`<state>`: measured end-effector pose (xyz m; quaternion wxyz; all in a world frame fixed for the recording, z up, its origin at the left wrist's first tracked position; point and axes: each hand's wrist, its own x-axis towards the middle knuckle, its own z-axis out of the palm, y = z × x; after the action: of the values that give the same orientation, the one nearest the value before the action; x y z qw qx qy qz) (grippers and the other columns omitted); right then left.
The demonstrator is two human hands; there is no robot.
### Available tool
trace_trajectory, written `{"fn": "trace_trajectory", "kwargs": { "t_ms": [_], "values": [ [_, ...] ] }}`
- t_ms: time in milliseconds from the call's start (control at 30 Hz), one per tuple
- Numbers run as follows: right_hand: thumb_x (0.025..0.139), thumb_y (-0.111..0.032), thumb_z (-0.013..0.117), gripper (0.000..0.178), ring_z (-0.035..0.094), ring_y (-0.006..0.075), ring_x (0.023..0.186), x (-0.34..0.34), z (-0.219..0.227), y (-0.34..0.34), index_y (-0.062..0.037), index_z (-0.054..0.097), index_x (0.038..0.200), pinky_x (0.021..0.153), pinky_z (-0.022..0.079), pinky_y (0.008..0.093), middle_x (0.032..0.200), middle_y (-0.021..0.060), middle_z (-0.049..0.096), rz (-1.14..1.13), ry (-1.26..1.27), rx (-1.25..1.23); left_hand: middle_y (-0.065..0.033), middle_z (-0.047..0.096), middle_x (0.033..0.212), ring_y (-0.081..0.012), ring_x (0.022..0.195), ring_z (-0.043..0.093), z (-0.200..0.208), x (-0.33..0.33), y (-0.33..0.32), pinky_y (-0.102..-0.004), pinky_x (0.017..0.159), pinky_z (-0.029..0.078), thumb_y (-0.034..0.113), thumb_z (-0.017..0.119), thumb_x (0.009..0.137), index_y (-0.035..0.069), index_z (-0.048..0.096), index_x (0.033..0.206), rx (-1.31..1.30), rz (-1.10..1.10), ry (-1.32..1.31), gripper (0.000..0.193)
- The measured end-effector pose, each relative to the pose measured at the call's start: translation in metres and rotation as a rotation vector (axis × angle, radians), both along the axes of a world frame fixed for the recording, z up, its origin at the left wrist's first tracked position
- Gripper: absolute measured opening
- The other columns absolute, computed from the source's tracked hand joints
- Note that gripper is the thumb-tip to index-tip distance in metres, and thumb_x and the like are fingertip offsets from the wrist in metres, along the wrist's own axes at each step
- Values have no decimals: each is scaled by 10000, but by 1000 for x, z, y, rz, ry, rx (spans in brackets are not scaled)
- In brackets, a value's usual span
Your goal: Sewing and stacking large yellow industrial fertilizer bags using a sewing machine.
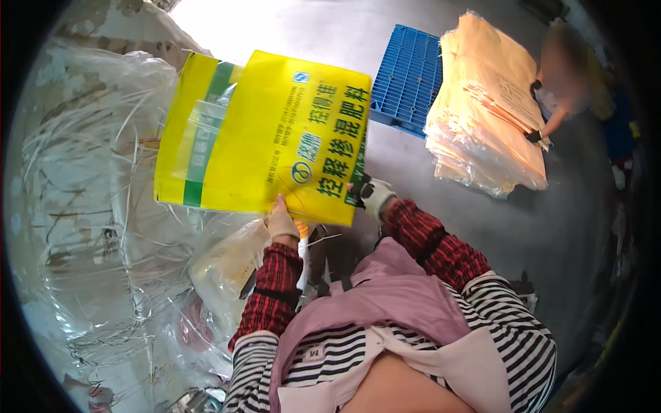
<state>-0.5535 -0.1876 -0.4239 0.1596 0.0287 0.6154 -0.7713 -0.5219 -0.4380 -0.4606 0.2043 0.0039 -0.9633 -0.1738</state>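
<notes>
In front of me is a flat yellow sack (275,131) with dark green print, raised and tilted. A second yellow sack with a green band (180,148) shows from under it on the left. My left hand (281,221), in a pale glove with bare fingertips, pinches the near edge, thumb on top. My right hand (374,197), in a white and black glove, is closed on the lower right edge; its fingers under the sack are hidden. Red and black checked sleeve covers (272,282) cover both forearms.
At the right, a person (564,76) with dark gloves touches a tall stack of orange-tan sacks (485,96). A blue plastic pallet (407,76) lies beside it. Clear plastic film and loose white strands (103,206) fill the left. A plastic-wrapped bundle (224,265) sits near my left forearm.
</notes>
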Motion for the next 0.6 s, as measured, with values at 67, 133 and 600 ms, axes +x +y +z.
{"fn": "trace_trajectory", "kwargs": {
  "t_ms": [67, 133, 600],
  "values": [
    [880, -199, 634, 389, 639, 173, 860, 3, -7, 5, -39, 528, 1217, 763, 519, 295, 996, 81, 660, 117, -50, 10, -117, 652, 1050, -274, 866, 650, -35, -12, 9, -357, 734, 526, 264, 509, 932, 19, 601, 1136, 1733, 426, -15, 331],
    [876, -215, 630, 461, 648, 194, 856, 6, -49, 26, -52, 471, 1277, 754, 523, 312, 1002, 101, 661, 151, -250, 93, -83, 650, 1054, -260, 877, 648, -91, -10, 11, -390, 725, 537, 300, 551, 906, 37, 590, 1159, 1909, 479, 116, 367],
    [784, -338, 517, 255, 636, 303, 839, 72, -277, 200, -145, 660, 870, 712, 494, 437, 886, 128, 660, 786, 292, 1747, -134, 450, 1385, -350, 1291, 381, -271, -19, -60, -529, 1046, 310, 402, 334, 949, 106, 471, 1331, 96, -77, -666, 502]
  ]
}}
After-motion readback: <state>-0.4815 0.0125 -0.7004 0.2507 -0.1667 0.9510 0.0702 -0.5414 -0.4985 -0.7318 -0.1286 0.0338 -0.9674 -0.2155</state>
